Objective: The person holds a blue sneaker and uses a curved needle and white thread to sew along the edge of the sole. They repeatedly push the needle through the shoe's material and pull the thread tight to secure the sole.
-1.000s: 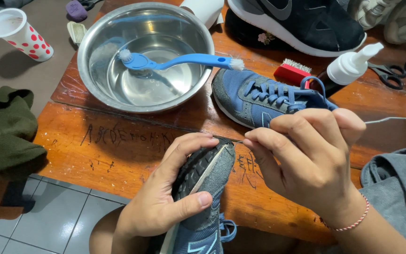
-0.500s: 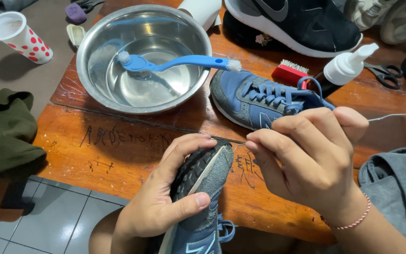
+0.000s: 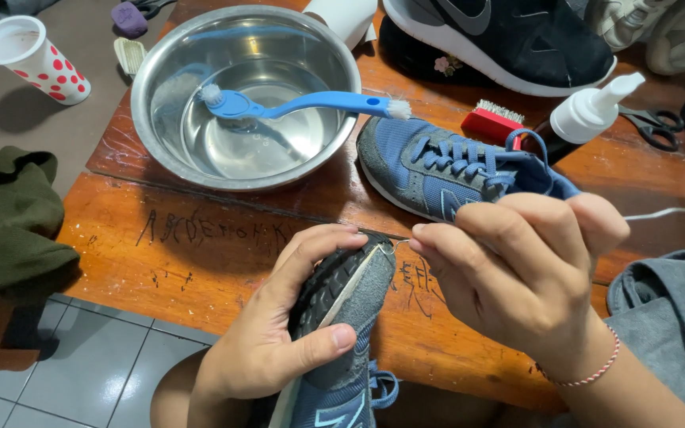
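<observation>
While wooden table [image 3: 200,254] carries steel bowl [image 3: 246,95] toward its far left corner and a blue shoe [image 3: 453,170] mid-surface, left hand [image 3: 279,333] is clamped around a second shoe's toe [image 3: 350,301] at the near edge; right hand [image 3: 517,277] pinches a thin needle [image 3: 400,244] at the sole seam, white thread [image 3: 667,214] trailing right.

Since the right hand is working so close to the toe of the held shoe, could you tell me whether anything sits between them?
Nothing visible does. The right hand pinches a thin tool whose tip reaches the toe of the blue shoe, which the left hand grips.
</observation>
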